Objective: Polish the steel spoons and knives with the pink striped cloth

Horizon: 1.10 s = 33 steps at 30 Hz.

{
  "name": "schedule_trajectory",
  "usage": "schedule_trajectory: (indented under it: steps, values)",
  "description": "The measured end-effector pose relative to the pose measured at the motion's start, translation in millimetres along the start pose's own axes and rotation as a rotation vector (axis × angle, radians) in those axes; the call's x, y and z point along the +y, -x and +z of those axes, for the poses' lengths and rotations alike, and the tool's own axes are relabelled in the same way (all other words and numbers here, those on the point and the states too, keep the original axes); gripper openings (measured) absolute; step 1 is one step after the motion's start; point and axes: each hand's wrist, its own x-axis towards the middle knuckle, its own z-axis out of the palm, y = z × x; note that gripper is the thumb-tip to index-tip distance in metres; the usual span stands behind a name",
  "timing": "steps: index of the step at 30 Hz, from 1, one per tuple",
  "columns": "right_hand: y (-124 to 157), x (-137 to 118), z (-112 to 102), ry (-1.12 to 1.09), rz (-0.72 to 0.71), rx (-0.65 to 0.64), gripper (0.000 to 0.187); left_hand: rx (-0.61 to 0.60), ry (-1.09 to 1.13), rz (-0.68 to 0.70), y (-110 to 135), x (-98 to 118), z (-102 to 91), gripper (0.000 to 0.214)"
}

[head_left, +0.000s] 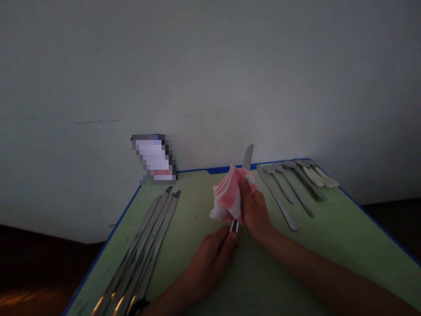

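Observation:
My left hand is closed around the handle of a table knife, whose rounded blade points up and away from me. A pink and white cloth is wrapped about the middle of the knife and hides that part. My right hand grips the cloth, thumb on top, pressing it round the blade. Both hands are above the middle of the table, the right one a little farther forward than the left.
Several knives lie side by side on the left of the green table. To the right is a row of cutlery: a knife, spoons and white-handled pieces. A blurred-out phone-like device leans on the wall behind.

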Motion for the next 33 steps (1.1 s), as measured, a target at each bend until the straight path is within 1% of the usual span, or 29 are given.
schedule_trajectory:
  steps: [2,4,5,6,7,10,12,13,16,18,19,22,24,26,27,29,31,33]
  values:
    - [-6,-8,-6,-0.013,-0.034,-0.041,0.051,0.039,0.109,-0.018,0,0,1.5,0.028]
    - [-14,-17,-15,-0.015,-0.073,-0.113,0.049,0.100,0.292,-0.041,-1,-1,2.7,0.027]
    - [-19,-21,-20,0.008,-0.088,-0.170,0.047,0.136,0.401,-0.062,-2,-2,3.1,0.026]
    - [-23,-24,-26,0.056,-0.097,-0.251,0.047,0.174,0.510,-0.088,-4,-3,3.1,0.025]
    - [-27,-27,-31,0.143,-0.099,-0.365,0.046,0.211,0.614,-0.112,-6,-5,2.7,0.025]
    - [-33,-31,-45,0.488,-0.086,-0.785,0.046,0.255,0.837,-0.156,-12,-10,-0.2,0.026]
    - [-33,-32,-49,0.657,-0.085,-1.008,0.045,0.247,0.844,-0.181,-13,-11,-2.8,0.034]
    - [-33,-33,-50,0.710,-0.079,-1.087,0.045,0.256,0.797,-0.205,-13,-10,-3.9,0.039]
    - [-31,-39,-50,0.799,-0.018,-1.229,0.046,0.350,0.609,-0.258,-9,-5,-6.2,0.045]
    - [-32,-44,-52,0.835,0.024,-1.281,0.049,0.406,0.543,-0.233,-6,-2,-6.2,0.045]
    - [-34,-48,-54,0.846,0.036,-1.300,0.051,0.423,0.521,-0.194,-5,-1,-5.8,0.045]
    - [-42,-57,-65,0.876,0.051,-1.295,0.053,0.462,0.500,-0.091,-3,-1,-3.8,0.044]
    - [-49,-61,-77,0.874,0.085,-1.285,0.051,0.528,0.555,-0.089,-3,-1,-3.5,0.043]
    - [-56,-64,-90,0.849,0.133,-1.294,0.048,0.574,0.577,-0.124,-3,0,-4.9,0.043]
    - [-60,-65,-97,0.839,0.153,-1.290,0.047,0.574,0.558,-0.142,-3,1,-6.2,0.043]
    - [-67,-66,-112,0.837,0.166,-1.229,0.046,0.527,0.500,-0.152,-2,2,-9.0,0.046]
    - [-73,-66,-126,0.844,0.193,-1.160,0.046,0.480,0.486,-0.119,-3,-1,-11.2,0.049]
    - [-78,-65,-138,0.834,0.221,-1.103,0.045,0.454,0.531,-0.068,-5,-6,-12.0,0.050]
